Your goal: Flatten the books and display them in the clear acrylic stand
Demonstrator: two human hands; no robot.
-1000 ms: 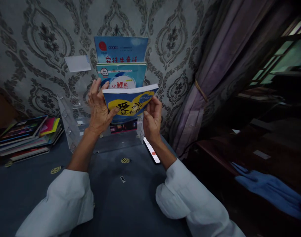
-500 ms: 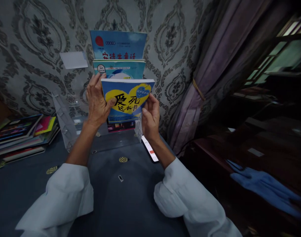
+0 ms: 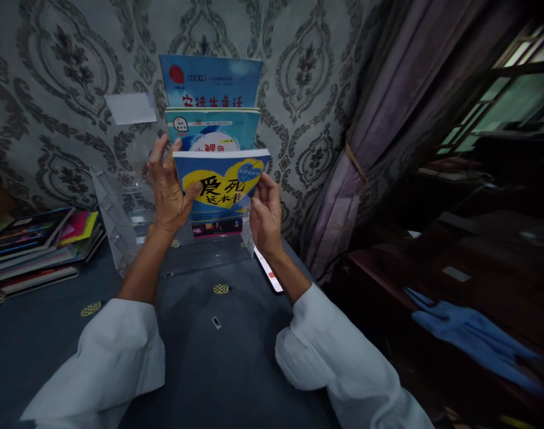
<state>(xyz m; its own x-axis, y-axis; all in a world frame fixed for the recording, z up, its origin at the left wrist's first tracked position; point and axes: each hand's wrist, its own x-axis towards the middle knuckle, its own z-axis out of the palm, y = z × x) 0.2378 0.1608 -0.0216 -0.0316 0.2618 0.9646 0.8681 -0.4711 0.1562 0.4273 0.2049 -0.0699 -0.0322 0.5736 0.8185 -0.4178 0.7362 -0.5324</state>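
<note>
Between my two hands is a blue book [image 3: 222, 186] with a yellow heart and black characters on its cover. My left hand [image 3: 168, 186] grips its left edge, thumb on the front cover. At the right edge, my right hand [image 3: 266, 211] pinches the book, its fingers partly behind it. The book is just above the front of a clear acrylic rack [image 3: 115, 220]. Behind it stand a teal book [image 3: 242, 126] and a taller blue book [image 3: 215, 77] with red characters. A dark book [image 3: 217, 228] shows low in the rack below the held one.
A stack of books [image 3: 28, 244] lies at the left of the dark tabletop [image 3: 236, 369]. A lit phone [image 3: 269, 274] rests by my right wrist. A white card [image 3: 131, 108] is up against the wall. At the right are a tied curtain [image 3: 343, 196] and a blue cloth [image 3: 468, 333].
The book in my hands has moved slightly down and left, showing more of the teal cover behind it. Both hands moved with it; the whole view shifted a little.
</note>
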